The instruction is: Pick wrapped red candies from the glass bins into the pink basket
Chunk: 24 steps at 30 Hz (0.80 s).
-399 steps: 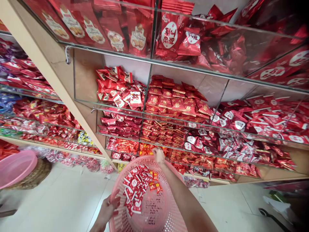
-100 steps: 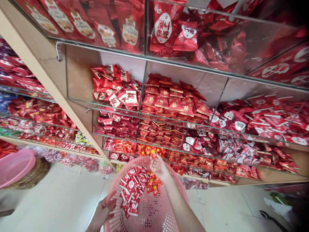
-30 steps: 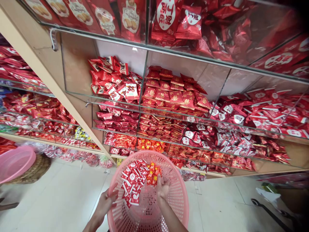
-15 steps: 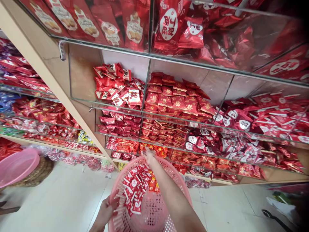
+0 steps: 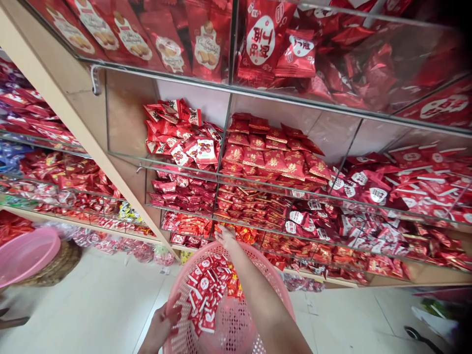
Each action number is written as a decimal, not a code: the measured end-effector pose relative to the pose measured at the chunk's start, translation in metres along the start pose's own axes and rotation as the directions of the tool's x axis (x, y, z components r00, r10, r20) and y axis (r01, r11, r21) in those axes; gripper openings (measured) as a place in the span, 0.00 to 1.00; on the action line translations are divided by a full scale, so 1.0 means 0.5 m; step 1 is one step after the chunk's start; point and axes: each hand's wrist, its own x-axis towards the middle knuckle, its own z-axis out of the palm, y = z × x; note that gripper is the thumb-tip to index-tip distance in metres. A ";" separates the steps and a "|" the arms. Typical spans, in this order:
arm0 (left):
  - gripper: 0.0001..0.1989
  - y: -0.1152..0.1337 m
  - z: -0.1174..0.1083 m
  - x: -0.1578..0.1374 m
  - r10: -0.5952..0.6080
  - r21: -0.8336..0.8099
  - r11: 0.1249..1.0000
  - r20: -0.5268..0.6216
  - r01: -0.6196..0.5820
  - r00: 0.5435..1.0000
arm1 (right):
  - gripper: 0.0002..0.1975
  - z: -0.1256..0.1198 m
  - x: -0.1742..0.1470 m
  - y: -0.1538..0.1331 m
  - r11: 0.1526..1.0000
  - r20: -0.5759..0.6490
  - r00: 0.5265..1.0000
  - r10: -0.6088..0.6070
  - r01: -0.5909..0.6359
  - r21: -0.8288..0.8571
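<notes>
A pink plastic basket [image 5: 173, 314] with perforated walls tilts toward the shelves at the bottom centre. My left hand [image 5: 164, 319] grips its left side, fingers over the rim. Inside lie red-and-white wrapped candies [image 5: 206, 290], with some orange-red packets [image 5: 233, 286] to their right. My right arm stretches across the basket to a low shelf bin. There my right hand [image 5: 225, 238] is beside shiny orange-red candy packets [image 5: 245, 232]. Its fingers look stretched out, though small and slightly blurred, and I make out nothing held in them.
Glass-fronted shelves hold red wrapped sweets [image 5: 273, 155], candy with cherry pictures [image 5: 204, 150] and large red bags [image 5: 206, 44] higher up. A wooden divider [image 5: 110, 172] slants down on the left. A pink basin [image 5: 27, 255] rests on a woven basket [image 5: 61, 268] on the tiled floor.
The view has shifted slightly. My right hand remains at the low bin with a small change in its finger pose. My left hand still holds the basket.
</notes>
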 end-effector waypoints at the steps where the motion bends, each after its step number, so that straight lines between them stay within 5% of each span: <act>1: 0.20 -0.003 -0.001 0.002 -0.004 0.006 1.000 -0.005 0.004 1.000 | 0.10 -0.004 -0.001 -0.002 1.000 0.009 1.000 0.001 -0.001 0.003; 10: 0.19 -0.016 -0.004 0.019 -0.035 0.017 0.999 -0.042 0.035 0.999 | 0.11 -0.050 -0.037 -0.023 0.997 0.129 0.990 -0.062 0.056 0.052; 19: 0.18 -0.002 0.001 0.004 -0.034 0.028 0.999 -0.018 0.034 0.999 | 0.27 -0.229 -0.111 0.016 0.936 0.214 0.923 -0.319 0.342 -0.081; 24: 0.22 -0.005 -0.001 0.004 -0.028 0.027 0.999 -0.020 0.028 0.999 | 0.21 -0.288 -0.091 0.065 0.901 0.180 0.917 -0.357 0.389 -0.194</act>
